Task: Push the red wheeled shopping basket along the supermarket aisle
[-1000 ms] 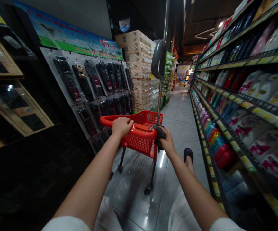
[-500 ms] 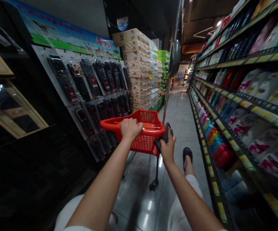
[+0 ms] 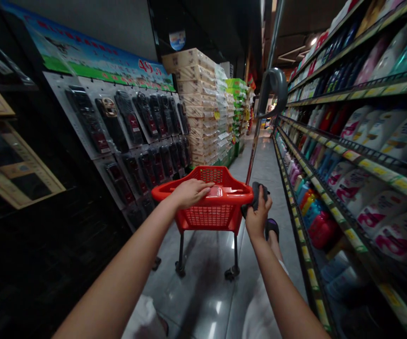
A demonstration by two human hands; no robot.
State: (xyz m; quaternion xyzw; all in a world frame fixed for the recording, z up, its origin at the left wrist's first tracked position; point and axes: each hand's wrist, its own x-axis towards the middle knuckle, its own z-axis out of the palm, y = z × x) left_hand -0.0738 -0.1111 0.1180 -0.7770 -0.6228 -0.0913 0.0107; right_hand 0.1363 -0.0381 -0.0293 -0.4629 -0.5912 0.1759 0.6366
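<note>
A small red shopping cart (image 3: 208,217) with a lattice basket stands in front of me. My left hand (image 3: 192,192) lies on top of its handle bar (image 3: 231,198), fingers stretched out to the right. At the basket's right corner, my right hand (image 3: 258,216) is closed round a dark grey object (image 3: 259,197) whose kind I cannot make out. Beyond that corner rises a thin metal pole (image 3: 254,153) with a grey looped grip (image 3: 276,92) partway up. How the pole is joined below is hidden.
Shelves of bottles (image 3: 397,134) line the right side. On the left hangs a rack of packaged dark goods (image 3: 132,115), followed by stacked wrapped cartons (image 3: 199,108). Framed boxes (image 3: 19,169) stand at the far left. The tiled aisle floor (image 3: 259,153) runs ahead.
The cart has swung round to face more squarely ahead and shifted right. My left hand's fingers have straightened on the bar. The looped grip has come further into view.
</note>
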